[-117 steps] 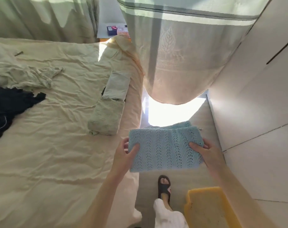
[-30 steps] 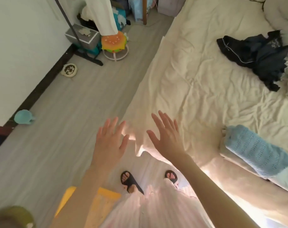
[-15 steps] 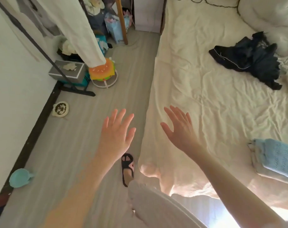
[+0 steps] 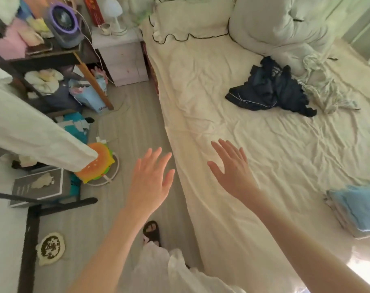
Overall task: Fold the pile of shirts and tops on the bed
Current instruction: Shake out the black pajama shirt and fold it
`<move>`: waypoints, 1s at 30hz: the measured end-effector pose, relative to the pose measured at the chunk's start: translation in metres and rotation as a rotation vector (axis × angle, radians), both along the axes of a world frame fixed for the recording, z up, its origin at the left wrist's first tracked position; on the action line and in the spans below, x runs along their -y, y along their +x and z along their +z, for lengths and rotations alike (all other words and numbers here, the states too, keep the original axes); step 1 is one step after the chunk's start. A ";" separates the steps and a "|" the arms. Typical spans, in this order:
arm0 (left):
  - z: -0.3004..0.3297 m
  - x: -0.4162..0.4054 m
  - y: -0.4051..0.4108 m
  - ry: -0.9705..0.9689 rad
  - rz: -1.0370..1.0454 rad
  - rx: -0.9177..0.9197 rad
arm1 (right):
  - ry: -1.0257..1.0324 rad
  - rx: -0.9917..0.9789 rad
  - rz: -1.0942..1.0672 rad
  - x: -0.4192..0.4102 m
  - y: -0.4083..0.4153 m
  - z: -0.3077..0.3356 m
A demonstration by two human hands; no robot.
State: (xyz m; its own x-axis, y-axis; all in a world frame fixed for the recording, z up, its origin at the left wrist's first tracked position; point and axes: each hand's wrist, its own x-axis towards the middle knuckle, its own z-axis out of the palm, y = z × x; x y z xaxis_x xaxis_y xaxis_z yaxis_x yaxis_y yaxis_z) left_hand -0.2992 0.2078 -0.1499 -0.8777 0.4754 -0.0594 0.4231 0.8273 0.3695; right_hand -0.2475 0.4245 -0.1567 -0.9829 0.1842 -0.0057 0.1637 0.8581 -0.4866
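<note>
1. reaching forward with nothing in either grip: the left hand (image 4: 149, 182) has its fingers spread over the floor (image 4: 125, 132), just left of the bed (image 4: 201, 106) edge.
2. the right hand (image 4: 232, 170) is also spread flat, palm down, above the near left part of the bed sheet; whether it touches the sheet i cannot tell.
3. a dark crumpled top (image 4: 268, 87) lies far on the bed, well apart from both hands.
4. a pale crumpled top (image 4: 323, 89) lies just right of it, touching it.
5. a folded stack with a light blue knit (image 4: 357, 210) on top sits at the near right edge of the bed.
6. a pillow (image 4: 192, 20) lies at the far end.
</note>
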 end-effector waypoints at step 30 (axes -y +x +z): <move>-0.243 -0.327 -0.481 -0.385 -0.790 0.205 | -0.113 0.348 -0.812 -0.263 -0.346 -0.244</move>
State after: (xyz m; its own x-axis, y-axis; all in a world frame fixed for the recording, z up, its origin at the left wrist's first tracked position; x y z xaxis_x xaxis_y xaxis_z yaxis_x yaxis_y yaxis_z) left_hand -0.7798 0.5351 -0.3934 -0.2587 0.8501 -0.4587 0.8769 0.4058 0.2577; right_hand -0.5939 0.6876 -0.4009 -0.4883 0.8037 -0.3401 0.8550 0.3627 -0.3707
